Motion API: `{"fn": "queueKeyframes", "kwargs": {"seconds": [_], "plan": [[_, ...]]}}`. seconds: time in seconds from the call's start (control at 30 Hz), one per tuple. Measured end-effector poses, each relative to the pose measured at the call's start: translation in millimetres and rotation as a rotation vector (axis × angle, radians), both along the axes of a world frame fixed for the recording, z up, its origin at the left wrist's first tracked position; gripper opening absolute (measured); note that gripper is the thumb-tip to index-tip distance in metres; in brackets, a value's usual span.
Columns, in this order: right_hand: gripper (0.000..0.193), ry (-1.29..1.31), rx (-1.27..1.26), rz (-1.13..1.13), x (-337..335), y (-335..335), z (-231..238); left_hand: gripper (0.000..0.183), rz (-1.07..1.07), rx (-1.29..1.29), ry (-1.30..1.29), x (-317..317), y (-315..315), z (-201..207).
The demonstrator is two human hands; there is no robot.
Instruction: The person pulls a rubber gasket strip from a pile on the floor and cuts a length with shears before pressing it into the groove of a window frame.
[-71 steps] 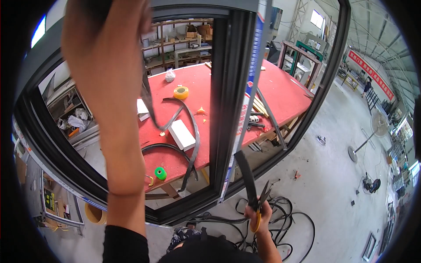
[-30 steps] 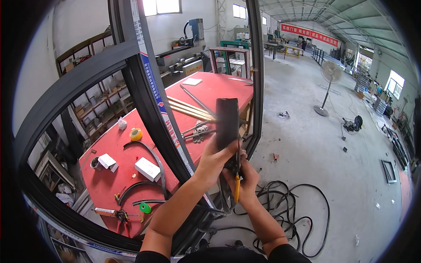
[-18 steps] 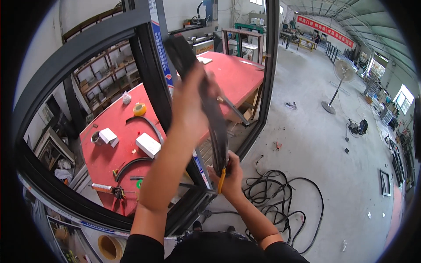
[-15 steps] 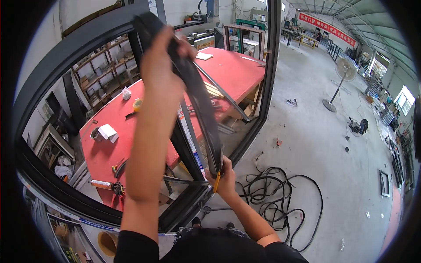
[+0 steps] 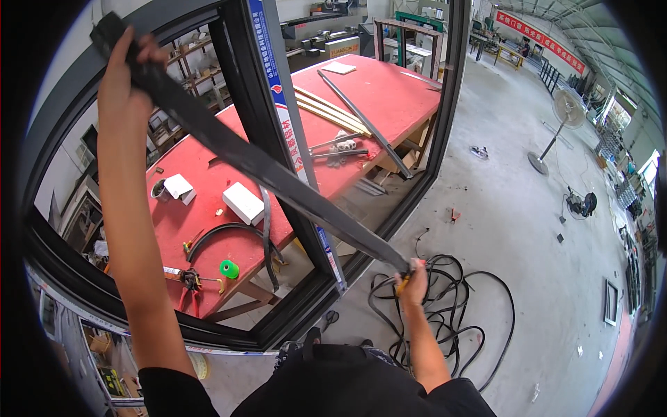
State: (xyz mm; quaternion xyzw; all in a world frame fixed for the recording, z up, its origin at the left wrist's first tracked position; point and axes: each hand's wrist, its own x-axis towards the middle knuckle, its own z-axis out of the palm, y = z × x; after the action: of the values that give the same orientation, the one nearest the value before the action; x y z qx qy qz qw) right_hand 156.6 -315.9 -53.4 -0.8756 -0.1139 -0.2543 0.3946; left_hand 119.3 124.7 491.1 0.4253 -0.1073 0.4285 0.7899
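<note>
Left hand point(image 5: 126, 87) grips upper end of black strip point(image 5: 257, 165); right hand point(image 5: 415, 285) clenched around its lower end, plus a yellow handle point(image 5: 401, 285). Strip slants across dark frame point(image 5: 300, 241); blue-and-white printed film point(image 5: 281, 111) on its post. Beyond: red table point(image 5: 410, 104), machine point(image 5: 342, 47) with lettered panel, red banner point(image 5: 540, 42), white characters.

Left hand point(image 5: 128, 83): raised at upper left, fingers point(image 5: 121, 51) around a flat black strip point(image 5: 260, 167) near its end.
Right hand point(image 5: 415, 285): lower, gripping the strip's other visible end and a yellow handle point(image 5: 401, 285).
Strip: slanting across a dark frame point(image 5: 244, 83).
Red worktop point(image 5: 389, 94): bears a white box point(image 5: 243, 203) and green spool point(image 5: 229, 269).
Floor point(image 5: 500, 222): tangled black cord point(image 5: 445, 316) near the right hand.
</note>
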Motion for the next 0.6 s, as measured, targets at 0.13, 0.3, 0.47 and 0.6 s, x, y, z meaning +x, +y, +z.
{"fn": "queueKeyframes", "kwargs": {"seconds": [0.13, 0.3, 0.47, 0.6], "plan": [[0.069, -0.049, 0.11, -0.117, 20, -101, -14, 0.02, -0.082, -0.041, 0.022, -41, -17, -59], [0.07, -0.246, -0.23, -0.159, 8, -172, 22, 0.023, -0.186, -0.39, 0.13, -34, 12, -144], [0.076, -0.121, -0.487, -0.158, -28, -190, -41, 0.027, -0.115, -0.535, 0.235, 34, 133, -246], [0.068, 0.008, -0.409, 0.021, -35, -118, -7, 0.035, 0.122, -0.679, 0.48, 60, 279, -353]]}}
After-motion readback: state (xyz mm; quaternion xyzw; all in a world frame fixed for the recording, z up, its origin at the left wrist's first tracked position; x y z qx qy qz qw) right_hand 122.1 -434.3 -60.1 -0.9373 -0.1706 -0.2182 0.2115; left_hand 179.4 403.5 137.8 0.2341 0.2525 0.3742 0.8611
